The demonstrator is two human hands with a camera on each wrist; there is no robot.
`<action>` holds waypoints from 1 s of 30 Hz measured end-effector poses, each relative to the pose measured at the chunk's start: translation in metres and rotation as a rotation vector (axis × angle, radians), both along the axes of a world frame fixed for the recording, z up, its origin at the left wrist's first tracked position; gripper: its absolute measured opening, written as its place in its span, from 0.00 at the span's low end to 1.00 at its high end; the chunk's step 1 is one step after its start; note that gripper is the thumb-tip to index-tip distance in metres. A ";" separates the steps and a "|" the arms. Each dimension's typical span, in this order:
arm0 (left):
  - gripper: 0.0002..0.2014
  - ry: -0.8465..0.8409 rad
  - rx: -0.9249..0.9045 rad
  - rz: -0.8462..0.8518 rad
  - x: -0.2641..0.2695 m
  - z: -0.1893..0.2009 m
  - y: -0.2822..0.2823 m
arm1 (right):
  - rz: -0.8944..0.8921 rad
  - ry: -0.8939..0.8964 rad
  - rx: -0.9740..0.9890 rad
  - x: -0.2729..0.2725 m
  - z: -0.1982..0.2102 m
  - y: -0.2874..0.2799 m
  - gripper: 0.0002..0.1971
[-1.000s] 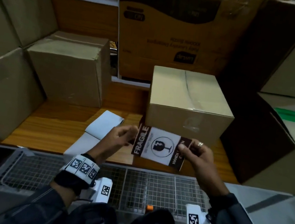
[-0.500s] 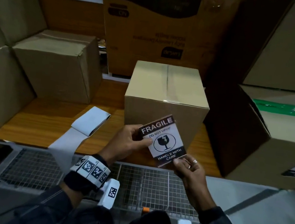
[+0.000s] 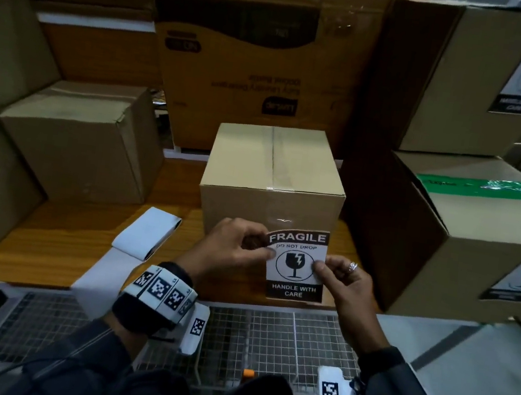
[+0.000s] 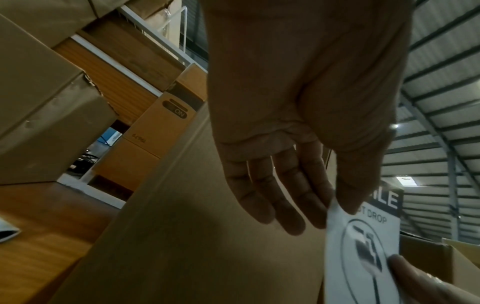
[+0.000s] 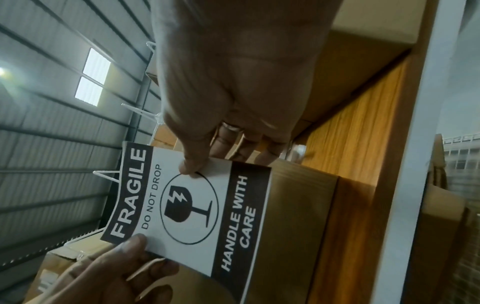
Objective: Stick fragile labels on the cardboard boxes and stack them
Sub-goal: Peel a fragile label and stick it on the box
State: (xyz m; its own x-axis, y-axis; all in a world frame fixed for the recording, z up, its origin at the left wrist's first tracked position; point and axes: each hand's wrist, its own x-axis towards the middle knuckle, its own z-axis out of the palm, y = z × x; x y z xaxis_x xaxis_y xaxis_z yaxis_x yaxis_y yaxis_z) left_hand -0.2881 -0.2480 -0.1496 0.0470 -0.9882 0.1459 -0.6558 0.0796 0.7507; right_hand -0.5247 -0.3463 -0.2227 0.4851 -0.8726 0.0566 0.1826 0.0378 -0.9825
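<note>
A black-and-white FRAGILE label point(image 3: 296, 264) point(image 5: 192, 207) point(image 4: 363, 246) is held upright in front of the near face of a taped cardboard box point(image 3: 272, 172) on the wooden table point(image 3: 57, 225). My left hand point(image 3: 238, 251) pinches the label's left edge with thumb and forefinger; in the left wrist view the other fingers point(image 4: 270, 197) hang straight. My right hand point(image 3: 341, 280) pinches the right edge, thumb on the printed face. Whether the label touches the box I cannot tell.
A strip of white label backing point(image 3: 143, 237) lies on the table to the left. Cardboard boxes stand all round: left point(image 3: 76, 141), behind point(image 3: 264, 64), and labelled ones stacked on the right point(image 3: 479, 248). A wire-mesh cart point(image 3: 266, 338) lies below my wrists.
The label has turned from sideways to upright and moved up against the box front. Both hands rose with it. The view shifted, so the box now sits in the centre.
</note>
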 end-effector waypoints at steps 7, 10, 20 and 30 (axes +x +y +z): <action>0.10 0.018 -0.178 0.170 0.008 0.005 0.005 | -0.075 -0.067 0.084 0.013 -0.001 0.003 0.10; 0.07 0.013 -0.315 0.285 0.016 0.005 0.009 | -0.058 -0.046 0.098 0.019 -0.003 0.010 0.09; 0.09 -0.091 -0.588 0.546 0.072 0.012 0.032 | 0.037 -0.052 0.143 0.084 0.005 0.039 0.09; 0.15 -0.334 -0.479 0.302 0.111 0.019 0.018 | -0.021 -0.055 0.136 0.131 0.019 0.038 0.09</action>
